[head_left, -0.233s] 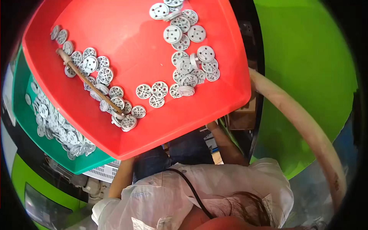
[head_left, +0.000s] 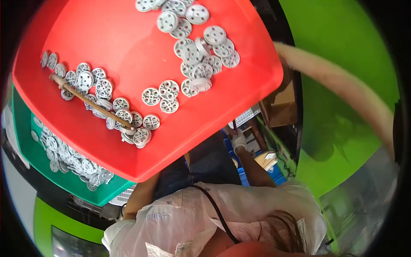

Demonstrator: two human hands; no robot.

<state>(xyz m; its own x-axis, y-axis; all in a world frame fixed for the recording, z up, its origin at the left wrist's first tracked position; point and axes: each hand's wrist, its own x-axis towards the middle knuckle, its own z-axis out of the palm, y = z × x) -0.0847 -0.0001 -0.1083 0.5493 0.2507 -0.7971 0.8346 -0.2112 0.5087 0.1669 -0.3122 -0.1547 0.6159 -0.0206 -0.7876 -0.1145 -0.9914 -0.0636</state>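
Observation:
My right hand [head_left: 238, 139], with a white covering around the palm or wrist, is low beyond the edge of the large red tray [head_left: 205, 124]. It is small and dim, and whether its fingers grip anything is unclear. My left forearm [head_left: 144, 195] runs up under the same tray, which hides that hand. In the red tray lie many round grey plastic discs with holes [head_left: 169, 90], some overlapping. A thin wooden stick [head_left: 94, 104], thicker at one end, rests across the discs on the left.
A green tray [head_left: 109, 191] heaped with grey pieces stands lower left, partly under the red one. A long pale curved tube-like shape [head_left: 334, 79], which I cannot identify, crosses the bright green surface [head_left: 338, 25] at right. A cardboard box [head_left: 282, 100] sits beyond the red tray.
The red tray and its discs have shifted left in view, the right-hand discs also upward. My right hand shows more fully from behind the tray. The pale curved shape sits higher.

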